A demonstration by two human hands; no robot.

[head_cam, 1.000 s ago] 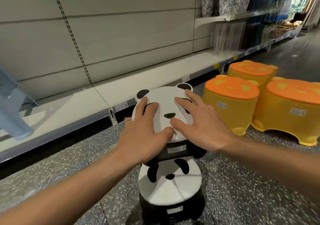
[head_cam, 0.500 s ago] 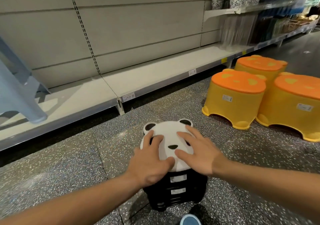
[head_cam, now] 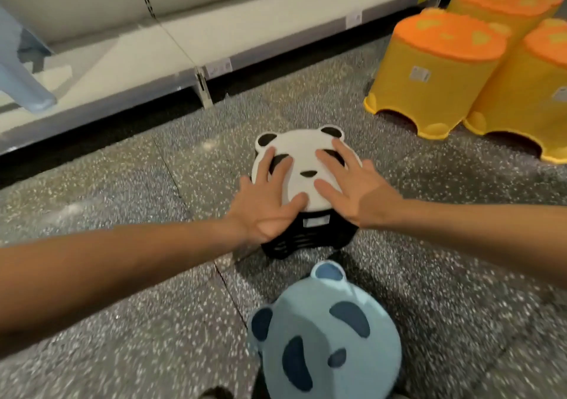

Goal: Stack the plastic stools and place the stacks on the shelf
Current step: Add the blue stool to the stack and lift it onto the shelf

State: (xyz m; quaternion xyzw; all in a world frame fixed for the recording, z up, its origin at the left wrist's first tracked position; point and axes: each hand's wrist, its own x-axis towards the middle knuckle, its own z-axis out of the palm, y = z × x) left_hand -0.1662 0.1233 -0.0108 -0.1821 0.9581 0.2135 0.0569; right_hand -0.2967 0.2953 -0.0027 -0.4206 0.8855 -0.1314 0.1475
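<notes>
- Both hands lay flat, fingers spread, on the white panda-face seat of the black panda stool stack – left hand on the near-left side, right hand on the right. Neither was clamped on anything, just palms down on top.
- Stack stood on the speckled floor, in front of the low white shelf, apart from it.
- Judgement: the step was seating the top stool fully. Push straight down w/ even pressure on both sides so it nests level; a tilt could jam the legs.
- Before lifting, shift grip to the base sides, not the seat, else the top stool may pull off.
- Blue panda stool sat nearest the camera; probably a separate stack.
- Three yellow stools w/ orange seats stood to the right, unstacked, touching one another.
- Pale blue stool leg was already on the shelf at left.
</notes>
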